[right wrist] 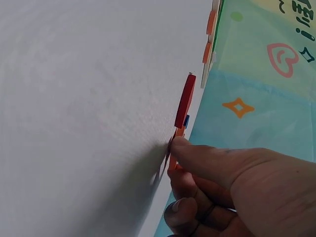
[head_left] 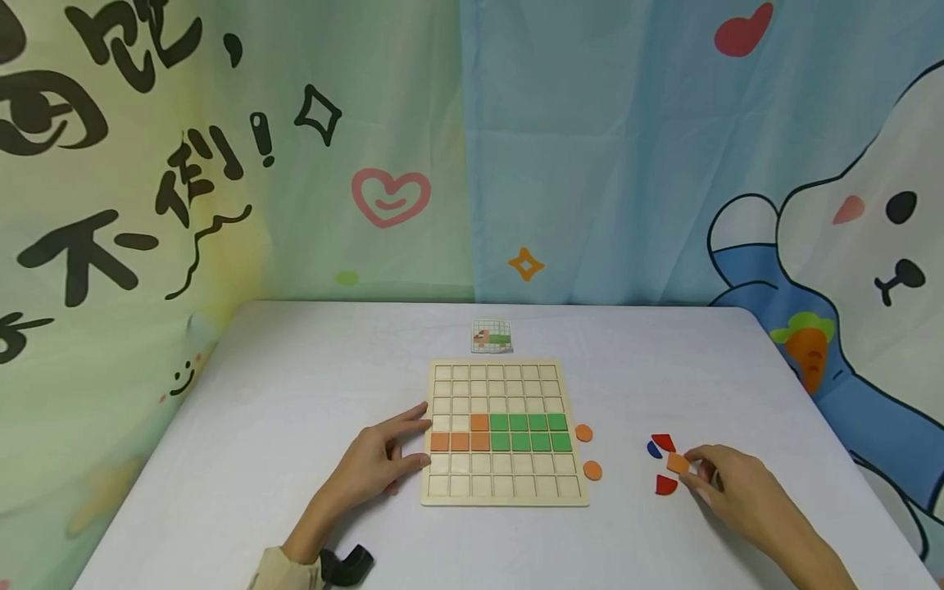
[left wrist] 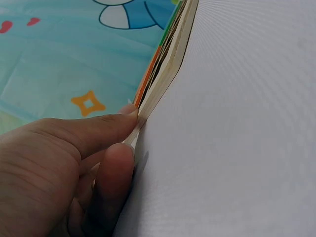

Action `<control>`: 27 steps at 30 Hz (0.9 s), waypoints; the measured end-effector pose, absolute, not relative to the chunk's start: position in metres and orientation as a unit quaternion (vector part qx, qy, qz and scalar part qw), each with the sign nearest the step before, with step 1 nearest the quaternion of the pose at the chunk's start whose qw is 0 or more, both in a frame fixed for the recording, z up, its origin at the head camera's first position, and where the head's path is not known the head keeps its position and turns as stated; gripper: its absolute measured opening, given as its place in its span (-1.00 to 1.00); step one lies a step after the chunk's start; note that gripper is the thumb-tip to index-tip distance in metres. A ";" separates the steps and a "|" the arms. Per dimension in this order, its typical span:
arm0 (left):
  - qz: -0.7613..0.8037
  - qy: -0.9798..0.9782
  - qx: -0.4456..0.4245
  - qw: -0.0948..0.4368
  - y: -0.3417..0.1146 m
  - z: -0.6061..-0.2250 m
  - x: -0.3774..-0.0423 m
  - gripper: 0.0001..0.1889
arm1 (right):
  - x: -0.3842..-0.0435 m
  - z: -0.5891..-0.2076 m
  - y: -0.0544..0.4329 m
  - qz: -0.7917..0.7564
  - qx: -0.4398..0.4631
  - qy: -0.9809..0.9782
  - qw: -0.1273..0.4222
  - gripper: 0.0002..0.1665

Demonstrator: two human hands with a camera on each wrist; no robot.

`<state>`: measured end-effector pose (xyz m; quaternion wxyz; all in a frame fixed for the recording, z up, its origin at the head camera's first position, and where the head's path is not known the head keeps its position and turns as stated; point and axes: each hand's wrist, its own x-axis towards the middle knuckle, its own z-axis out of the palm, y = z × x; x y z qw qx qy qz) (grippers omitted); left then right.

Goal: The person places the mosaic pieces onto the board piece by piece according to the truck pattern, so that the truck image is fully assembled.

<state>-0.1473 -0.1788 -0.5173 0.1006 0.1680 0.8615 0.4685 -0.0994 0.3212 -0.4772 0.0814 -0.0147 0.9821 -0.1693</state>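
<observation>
A wooden grid board [head_left: 501, 492] lies on the table with green square tiles [head_left: 519, 442] and orange square tiles [head_left: 460, 442] in its middle rows. Along its left edge, my left hand [head_left: 372, 463] touches the board with extended fingers and thumb set apart; the left wrist view shows the fingertips [left wrist: 129, 118] at the board's rim. To the right of the board, my right hand [head_left: 745, 492] pinches an orange square tile [head_left: 677, 463] between thumb and fingers. Around that tile lie a red piece [head_left: 664, 442], another red piece [head_left: 666, 485] and a blue piece [head_left: 654, 450].
Two orange round pieces [head_left: 584, 433] sit just off the board's right edge. Behind the board is a small pattern card [head_left: 492, 337]. A black strap-like object [head_left: 347, 565] is at the left wrist. A printed curtain [head_left: 590, 164] hangs behind the white table [head_left: 332, 352].
</observation>
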 end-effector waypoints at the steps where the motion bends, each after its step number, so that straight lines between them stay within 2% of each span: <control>1: 0.468 0.861 0.169 0.100 -0.179 -0.517 -0.147 -0.38 | -0.099 -0.477 0.321 -0.169 -0.015 0.982 0.080 -0.60; 11: 0.470 0.860 0.170 0.103 -0.179 -0.518 -0.148 -0.38 | -0.100 -0.467 0.312 -0.181 -0.007 0.981 0.075 -0.49; 22: 0.475 0.857 0.172 0.100 -0.180 -0.517 -0.148 -0.38 | -0.109 -0.463 0.285 -0.192 -0.040 0.979 0.049 -0.58; 27: 0.474 0.857 0.174 0.099 -0.180 -0.518 -0.148 -0.38 | -0.113 -0.463 0.272 -0.194 -0.043 0.978 0.057 -0.59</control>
